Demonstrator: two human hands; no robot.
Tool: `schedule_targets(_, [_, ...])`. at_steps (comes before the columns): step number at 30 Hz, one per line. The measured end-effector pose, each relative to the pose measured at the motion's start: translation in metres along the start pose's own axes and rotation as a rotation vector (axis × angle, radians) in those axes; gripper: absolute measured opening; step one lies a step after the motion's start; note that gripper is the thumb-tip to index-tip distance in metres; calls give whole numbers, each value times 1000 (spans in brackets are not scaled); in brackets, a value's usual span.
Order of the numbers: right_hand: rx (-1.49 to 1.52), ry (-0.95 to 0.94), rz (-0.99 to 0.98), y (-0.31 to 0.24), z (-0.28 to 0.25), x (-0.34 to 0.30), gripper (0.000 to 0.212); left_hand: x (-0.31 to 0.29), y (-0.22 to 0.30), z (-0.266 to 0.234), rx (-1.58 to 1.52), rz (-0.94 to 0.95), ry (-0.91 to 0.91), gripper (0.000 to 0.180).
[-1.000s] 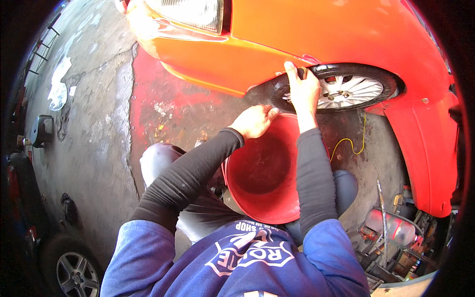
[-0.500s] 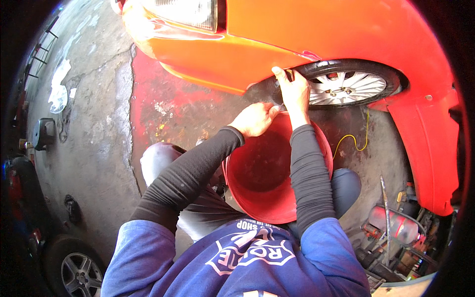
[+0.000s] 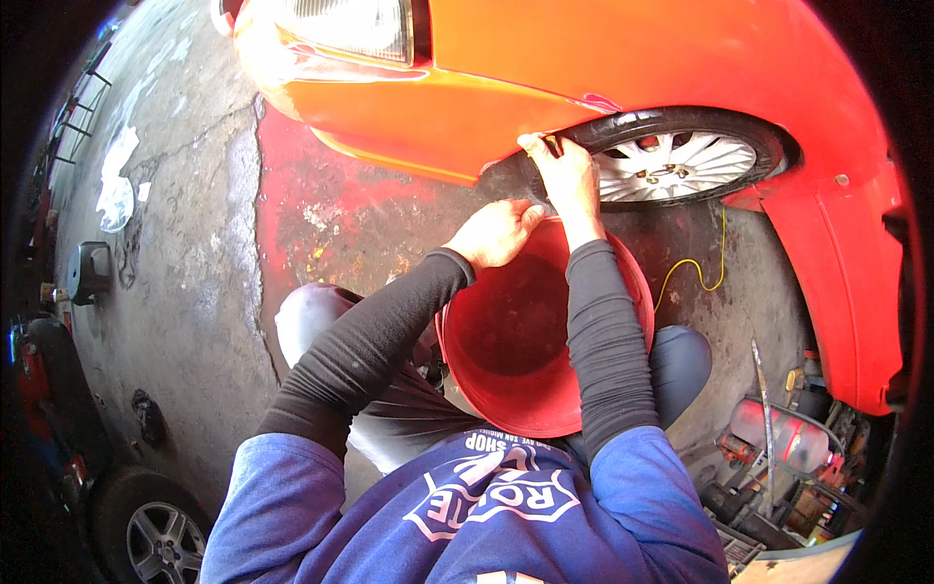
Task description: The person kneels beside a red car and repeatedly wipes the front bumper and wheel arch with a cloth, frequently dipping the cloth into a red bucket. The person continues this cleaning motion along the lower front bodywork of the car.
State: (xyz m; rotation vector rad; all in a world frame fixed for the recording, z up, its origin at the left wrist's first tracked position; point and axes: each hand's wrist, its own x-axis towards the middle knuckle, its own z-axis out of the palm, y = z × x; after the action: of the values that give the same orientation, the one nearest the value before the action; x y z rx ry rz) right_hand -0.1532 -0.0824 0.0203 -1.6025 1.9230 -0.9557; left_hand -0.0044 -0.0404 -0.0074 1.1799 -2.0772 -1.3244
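Observation:
An orange-red car body curves across the top, with a front wheel with a silver rim under its arch. My right hand is raised to the front edge of the wheel arch, its fingers curled around something small and dark, mostly hidden. Its thumb points up against the body's lower edge. Just left of it, my left hand is closed, thumb pressed along the fingers, over the far rim of a red bucket. What it grips is hidden. The bucket stands between my knees, its inside dark.
A yellow cord lies by the wheel. Tools and a clear bottle-like container are heaped at lower right. Another wheel stands at lower left, a dark stool-like object at left. White plastic lies on the stained concrete floor.
My right hand has shifted slightly left along the arch edge, still closed. My left hand stays over the bucket rim. The view has tilted a little.

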Motion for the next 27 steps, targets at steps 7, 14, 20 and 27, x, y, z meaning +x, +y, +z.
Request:
schedule_targets(7, [-69,-81,26,-4,1,0,58,-1,2,-2,-10,-9,-6,46])
schedule_targets(14, [-224,-155,31,-6,3,1,64,0,2,-2,-19,-28,-20,46])
schedule_targets(20, [-142,-138,-46,3,5,0,53,-1,4,-2,-10,-31,-20,46])
schedule_targets(27, [231,-3,-39,4,-18,-15,14,-1,4,-2,2,-29,-10,46])
